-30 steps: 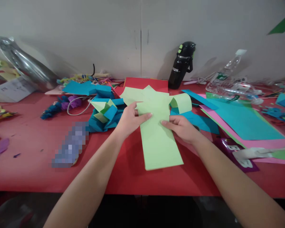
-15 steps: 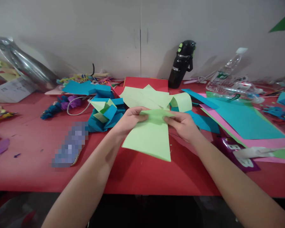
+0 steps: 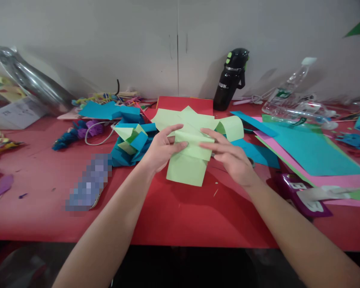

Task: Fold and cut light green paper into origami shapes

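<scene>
My left hand [image 3: 162, 151] pinches the left edge of a folded light green sheet of paper [image 3: 187, 172], thumb in front. From the other side, my right hand [image 3: 232, 158] has its fingers stretched along the sheet's right edge, some over its face. A folded flap crosses the upper part of the sheet, and a narrower panel hangs below it above the red table. Behind lie more light green paper pieces [image 3: 165, 118], one of them a curled strip [image 3: 232, 127]. Left of my left hand sits a blue and green folded paper bundle [image 3: 124, 154].
On the red table [image 3: 180, 220], blue, pink and green sheets [image 3: 312, 154] lie at right beside a purple glue gun [image 3: 297, 192]. A black bottle [image 3: 229, 82], clear plastic bottles [image 3: 288, 90] and a metal flask [image 3: 39, 82] stand or lie farther back. A pixelated bluish object [image 3: 90, 184] lies at left.
A flap of the green sheet is now folded over, and its hanging part looks shorter and narrower. My right hand's fingers have stretched out along the paper; my left hand has shifted slightly left.
</scene>
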`<state>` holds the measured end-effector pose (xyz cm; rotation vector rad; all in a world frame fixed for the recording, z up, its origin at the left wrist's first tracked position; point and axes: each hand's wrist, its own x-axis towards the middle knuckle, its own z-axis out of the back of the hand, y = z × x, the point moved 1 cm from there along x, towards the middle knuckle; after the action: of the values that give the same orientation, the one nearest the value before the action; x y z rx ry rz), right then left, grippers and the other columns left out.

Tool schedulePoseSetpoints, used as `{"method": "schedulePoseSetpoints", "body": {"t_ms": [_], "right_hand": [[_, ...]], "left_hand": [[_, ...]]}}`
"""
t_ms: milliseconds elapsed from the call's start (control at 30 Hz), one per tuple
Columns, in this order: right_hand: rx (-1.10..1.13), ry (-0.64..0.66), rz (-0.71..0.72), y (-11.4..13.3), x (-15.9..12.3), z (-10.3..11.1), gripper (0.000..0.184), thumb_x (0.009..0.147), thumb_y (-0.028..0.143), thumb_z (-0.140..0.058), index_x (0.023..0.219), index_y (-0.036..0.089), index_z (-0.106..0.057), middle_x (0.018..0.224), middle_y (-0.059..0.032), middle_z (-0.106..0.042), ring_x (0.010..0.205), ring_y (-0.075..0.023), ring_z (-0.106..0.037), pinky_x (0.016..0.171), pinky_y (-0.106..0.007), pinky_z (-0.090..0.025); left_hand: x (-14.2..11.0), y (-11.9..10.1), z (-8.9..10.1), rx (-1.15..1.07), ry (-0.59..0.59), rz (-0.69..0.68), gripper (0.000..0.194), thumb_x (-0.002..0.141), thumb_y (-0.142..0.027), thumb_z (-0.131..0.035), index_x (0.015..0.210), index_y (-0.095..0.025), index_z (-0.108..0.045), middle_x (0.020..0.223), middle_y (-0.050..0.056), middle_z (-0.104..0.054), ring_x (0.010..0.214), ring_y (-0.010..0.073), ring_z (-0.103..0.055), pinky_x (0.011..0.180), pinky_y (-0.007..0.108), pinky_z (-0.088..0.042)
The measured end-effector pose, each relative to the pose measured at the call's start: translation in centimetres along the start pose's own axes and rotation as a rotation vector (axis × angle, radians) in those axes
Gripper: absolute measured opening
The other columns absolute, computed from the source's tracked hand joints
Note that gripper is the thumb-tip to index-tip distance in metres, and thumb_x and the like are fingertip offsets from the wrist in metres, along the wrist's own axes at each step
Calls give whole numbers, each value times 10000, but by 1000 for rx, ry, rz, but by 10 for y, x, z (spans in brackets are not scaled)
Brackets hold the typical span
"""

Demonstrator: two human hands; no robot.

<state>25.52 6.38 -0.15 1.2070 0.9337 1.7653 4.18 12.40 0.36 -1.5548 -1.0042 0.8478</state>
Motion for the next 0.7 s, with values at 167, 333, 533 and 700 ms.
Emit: {"method": "schedulePoseSetpoints", "body": {"t_ms": [167,333,533,700], "right_hand": [[337,-130,-314,-11,4,-2,443,942,540,-572,1314,307,-634,1392,-60,-637,1241,-289,-619,995,-471,-550],[310,-87,-326,-14,5,-5,442,825,432,-772,1218,244,-693,1182,-81,-749,1062,-274,-710,974,-458,-563],[278,8,-358,-16,4,-3,480,820,452,-771,1224,217,-663,1075,-94,-776,950,-274,-743,891,-462,-592],[254,-93,-392,-15,5,-5,525,787,440,-800,1233,236,-613,1018,-77,-765,901,-266,-734,798,-423,-595]], "left_hand": [[2,0,-2,1,62,-102,746,742,-234,-831,1417,-199,-514,1008,76,-746,968,255,-728,821,356,-605],[0,2,-5,9,73,-128,738,707,-218,-849,1379,-208,-545,1166,108,-719,1042,258,-701,863,360,-587],[-2,1,-5,100,29,30,676,699,-291,-868,1313,-207,-597,1028,106,-737,892,249,-724,772,377,-593],[0,1,-4,151,-37,-26,402,691,-316,-864,1025,-160,-705,981,96,-738,826,219,-708,726,348,-585]]}}
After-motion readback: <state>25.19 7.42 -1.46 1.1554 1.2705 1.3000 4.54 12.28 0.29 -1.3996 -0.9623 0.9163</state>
